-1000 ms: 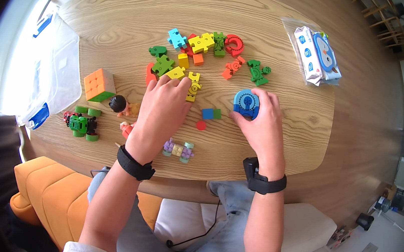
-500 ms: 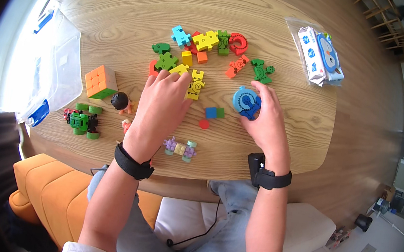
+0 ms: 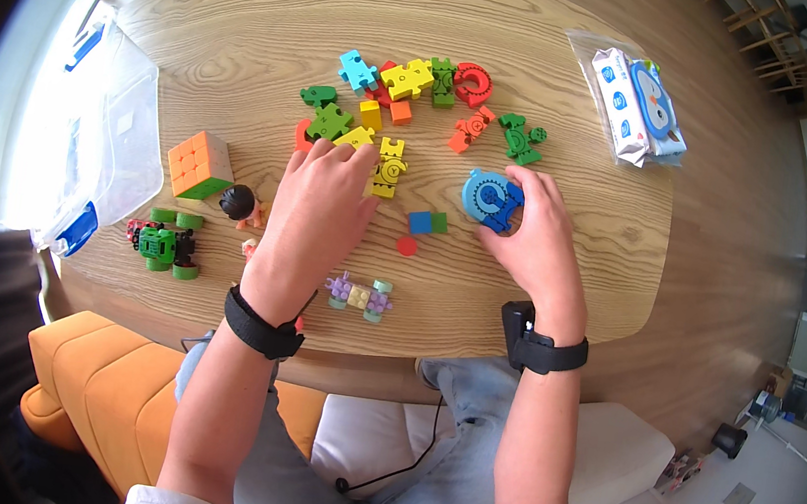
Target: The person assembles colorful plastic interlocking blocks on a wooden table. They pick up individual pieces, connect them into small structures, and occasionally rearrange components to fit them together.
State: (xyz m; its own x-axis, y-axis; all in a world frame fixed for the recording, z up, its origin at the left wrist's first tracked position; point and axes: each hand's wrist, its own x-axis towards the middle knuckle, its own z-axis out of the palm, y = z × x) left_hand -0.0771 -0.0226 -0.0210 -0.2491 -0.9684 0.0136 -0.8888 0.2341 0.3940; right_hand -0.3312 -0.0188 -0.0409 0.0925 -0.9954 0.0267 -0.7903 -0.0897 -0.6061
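Here, spread with toys: wooden table (image 3: pixel 572 273). Reaching in over near edge with right hand (image 3: pixel 544 237) and left hand (image 3: pixel 322 192). In right hand, grasped by right side between thumb and fingers, nearer table's right edge than left: round two-tone blue puzzle block (image 3: pixel 484 195). Probably light, rigid, sturdy, slightly slick on smooth faces; best pinched across rim. Just beside left hand's curled fingers: yellow puzzle block (image 3: pixel 388 170); cannot tell whether gripping or merely touching. Between hands, toward near edge: blue square block (image 3: pixel 420 222), red disc (image 3: pixel 406 246).
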